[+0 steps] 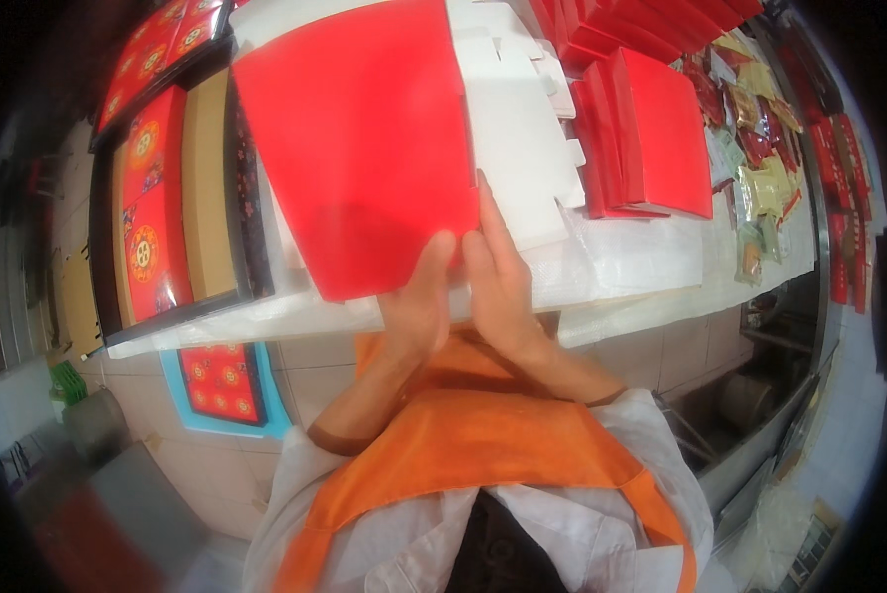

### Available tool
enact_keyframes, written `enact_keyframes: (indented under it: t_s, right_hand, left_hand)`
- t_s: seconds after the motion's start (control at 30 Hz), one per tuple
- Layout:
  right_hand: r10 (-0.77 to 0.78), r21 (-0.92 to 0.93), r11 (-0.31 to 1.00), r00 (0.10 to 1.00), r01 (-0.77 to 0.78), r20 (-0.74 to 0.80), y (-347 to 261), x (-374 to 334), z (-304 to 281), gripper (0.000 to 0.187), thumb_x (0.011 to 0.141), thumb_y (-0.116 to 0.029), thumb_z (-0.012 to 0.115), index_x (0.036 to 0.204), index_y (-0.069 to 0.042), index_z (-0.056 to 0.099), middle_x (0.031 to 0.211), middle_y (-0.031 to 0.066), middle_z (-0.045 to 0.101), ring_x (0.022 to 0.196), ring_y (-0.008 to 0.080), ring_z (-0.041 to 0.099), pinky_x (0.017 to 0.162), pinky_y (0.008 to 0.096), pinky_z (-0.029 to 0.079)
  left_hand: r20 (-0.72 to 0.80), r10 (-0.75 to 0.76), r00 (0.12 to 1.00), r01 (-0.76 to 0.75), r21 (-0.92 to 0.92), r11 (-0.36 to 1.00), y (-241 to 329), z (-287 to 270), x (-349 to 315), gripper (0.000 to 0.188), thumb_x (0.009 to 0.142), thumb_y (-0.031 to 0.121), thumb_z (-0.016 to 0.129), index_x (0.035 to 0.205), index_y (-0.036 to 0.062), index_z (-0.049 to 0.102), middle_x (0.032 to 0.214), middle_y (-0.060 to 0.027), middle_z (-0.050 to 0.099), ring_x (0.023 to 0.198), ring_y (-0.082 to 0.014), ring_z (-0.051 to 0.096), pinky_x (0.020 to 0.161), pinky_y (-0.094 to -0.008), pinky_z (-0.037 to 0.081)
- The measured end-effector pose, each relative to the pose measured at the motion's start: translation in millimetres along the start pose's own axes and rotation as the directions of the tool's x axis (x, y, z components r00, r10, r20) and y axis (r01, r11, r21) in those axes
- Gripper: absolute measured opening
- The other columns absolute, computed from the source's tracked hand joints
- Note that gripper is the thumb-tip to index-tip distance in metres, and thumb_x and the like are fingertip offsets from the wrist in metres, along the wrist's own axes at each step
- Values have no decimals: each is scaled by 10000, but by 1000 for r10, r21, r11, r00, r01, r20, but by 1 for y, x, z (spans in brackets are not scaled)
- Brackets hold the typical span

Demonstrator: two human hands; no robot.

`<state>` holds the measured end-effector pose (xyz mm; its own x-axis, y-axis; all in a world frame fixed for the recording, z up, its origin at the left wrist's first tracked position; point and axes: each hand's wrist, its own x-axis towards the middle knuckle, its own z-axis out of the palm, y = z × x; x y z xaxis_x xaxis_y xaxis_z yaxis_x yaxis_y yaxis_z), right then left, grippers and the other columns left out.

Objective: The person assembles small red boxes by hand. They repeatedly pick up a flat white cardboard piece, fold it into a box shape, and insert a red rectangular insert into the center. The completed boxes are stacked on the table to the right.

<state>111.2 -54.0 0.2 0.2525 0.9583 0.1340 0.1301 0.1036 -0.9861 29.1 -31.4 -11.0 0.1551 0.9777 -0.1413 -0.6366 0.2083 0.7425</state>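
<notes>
Orange apron [483, 430] is nearest the camera. Beyond it, the red card piece [364, 148] lies over white card blanks [523, 158] on the table [651, 262]. Left hand [416, 308] puts its thumb on the lower corner, its fingers hidden, so I cannot tell its grip; right hand [501, 282], almost straight, lies along the side edge, perhaps to steady it.

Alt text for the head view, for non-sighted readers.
A person's left hand and right hand are close together at the near right corner of a large red panel over a white-covered table. Patterned red boxes are to its left; white card pieces, plain red boxes and small packets to its right.
</notes>
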Motion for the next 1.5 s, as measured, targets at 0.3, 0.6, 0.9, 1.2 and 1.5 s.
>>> enact_keyframes:
  t_s: [0.3, 0.6, 0.9, 1.2, 1.5]
  right_hand:
    - [-164, -105, 981, 986, 161, -15, 5, -2, -1, 426, 887, -25, 337, 1299, 61, 273, 1339, 211, 303, 1245, 315, 302, 1014, 345, 257]
    - [-34, 127, 992, 998, 27, 54, 6, -5, -8, 389, 888, -31, 368, 1272, 30, 357, 1368, 185, 274, 1274, 262, 265, 1027, 321, 235]
    - [42, 298, 953, 998, -55, 50, 11, -11, -24, 340, 890, -59, 393, 1214, 39, 418, 1366, 183, 267, 1251, 255, 301, 1004, 329, 275]
    - [-32, -17, 999, 992, 30, -120, -4, 37, -65, 629, 811, -158, 532, 1332, -31, 203, 1325, 186, 265, 1197, 261, 344, 959, 337, 351]
    - [193, 140, 974, 976, -178, -101, -3, 10, -69, 555, 814, -84, 495, 1315, -34, 261, 1304, 140, 322, 1192, 202, 340, 954, 310, 339]
  left_hand:
    - [-21, -46, 999, 47, 14, 999, -1, 0, -3, 339, 832, 37, 535, 1153, 37, 427, 1071, -32, 485, 936, -120, 478, 808, -252, 416]
    - [126, -64, 990, 78, -110, 991, 7, -9, 7, 477, 817, 56, 554, 1240, 73, 335, 1185, -59, 446, 1108, -187, 431, 935, -351, 384]
    - [230, -235, 945, 262, -99, 960, 16, -5, 4, 476, 811, 111, 568, 1234, 50, 360, 1203, -68, 440, 1119, -198, 427, 924, -335, 368]
    - [306, -512, 803, 230, 634, 739, 5, -37, -61, 219, 844, 94, 517, 1047, 18, 541, 945, -40, 534, 870, -133, 503, 766, -274, 423]
    - [251, -487, 836, 197, 692, 695, 81, -90, -56, 305, 854, 144, 500, 1144, 50, 511, 1134, -123, 532, 1026, -209, 522, 894, -312, 396]
